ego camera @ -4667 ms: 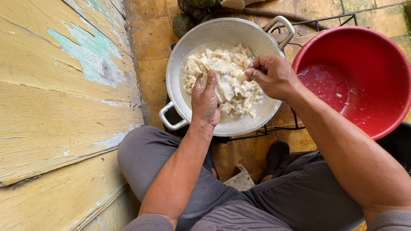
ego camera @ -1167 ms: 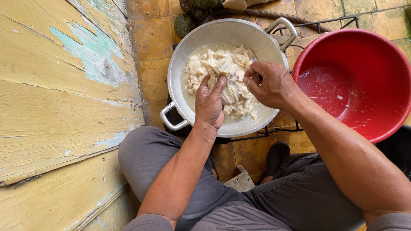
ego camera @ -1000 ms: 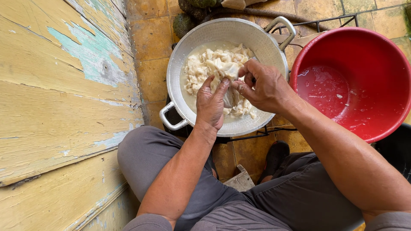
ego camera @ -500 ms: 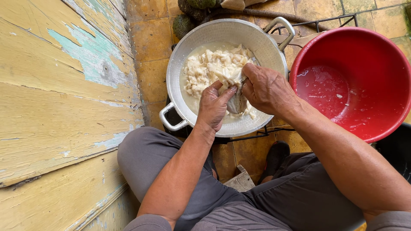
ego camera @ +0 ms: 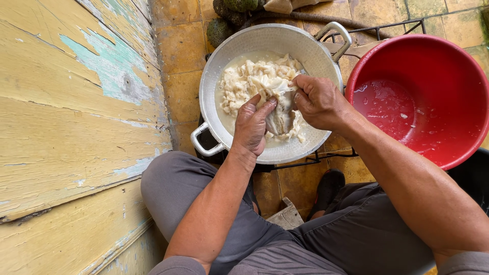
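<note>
A wide metal pan (ego camera: 316, 56) with two loop handles holds several pale white, soft pieces (ego camera: 244, 81) in milky liquid. Over its near right part, my left hand (ego camera: 252, 127) and my right hand (ego camera: 318, 102) both grip one larger white piece (ego camera: 281, 114), lifted a little above the rest. My left fingers pinch its left edge; my right fingers close on its upper right edge.
A red plastic basin (ego camera: 423, 102) with a little water stands right of the pan. The pan rests on a dark wire rack (ego camera: 305, 162) over yellow floor tiles. A peeling yellow plank wall (ego camera: 71, 127) fills the left. Green rough fruits (ego camera: 224, 20) lie beyond the pan. My knees are below.
Both hands have drawn together toward the pan's near right side and taken hold of one larger white piece, which they now hold between them above the others.
</note>
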